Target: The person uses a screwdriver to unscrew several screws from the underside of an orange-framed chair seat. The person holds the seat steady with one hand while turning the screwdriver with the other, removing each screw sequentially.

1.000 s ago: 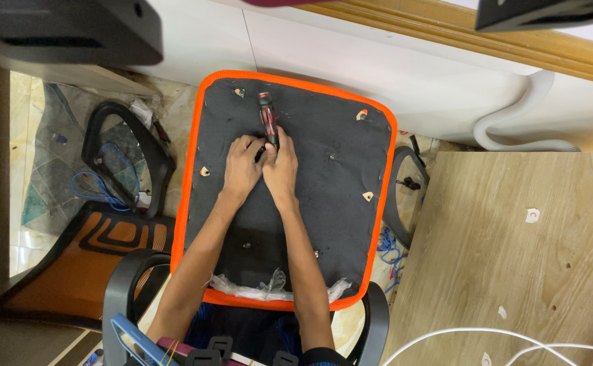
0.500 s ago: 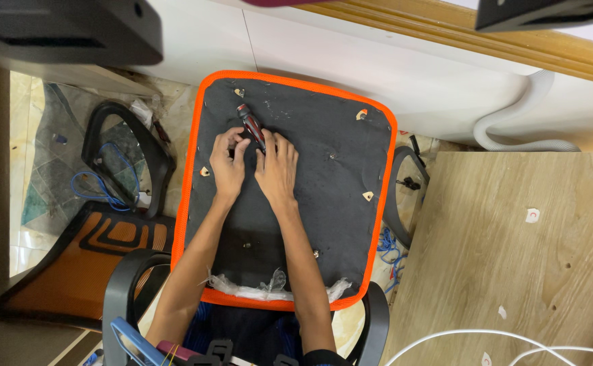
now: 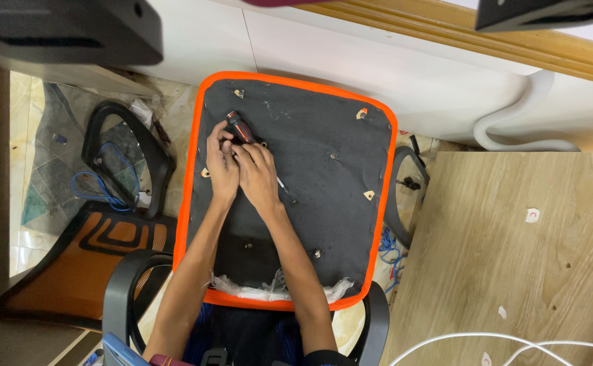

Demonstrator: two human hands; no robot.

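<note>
Here, two bare hands work a screwdriver (image 3: 241, 127) on an upturned chair seat (image 3: 323, 203).

The right hand (image 3: 259, 177) has its grip closed around the red-and-black handle; the left hand (image 3: 221, 161) pinches just beside it, over the seat's black, orange-edged underside.

Single head-worn view, looking steeply down from above, fairly near; upturned black fabric chair seat with orange rim (image 3: 330, 135) fills centre, forearms entering from bottom edge.

Screwdriver (image 3: 241, 129) shaft mostly hidden under the hands (image 3: 242, 169).
</note>
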